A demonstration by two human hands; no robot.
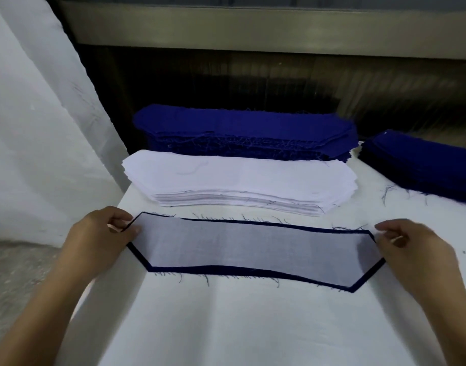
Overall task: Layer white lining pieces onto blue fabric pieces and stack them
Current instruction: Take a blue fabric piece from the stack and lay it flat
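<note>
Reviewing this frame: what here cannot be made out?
Head view only.
1. Blue piece: mostly covered by the white lining; only its border shows.
2. Right blue stack: cut off by the right edge.
3. White stack: layers too thin to count.
4. Left hand and right hand: own fingers hide whether they pinch both layers.

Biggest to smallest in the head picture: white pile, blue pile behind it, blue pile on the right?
Largest: white pile and back blue pile, about alike.
Smallest: right blue pile, though the frame cuts it off.
</note>
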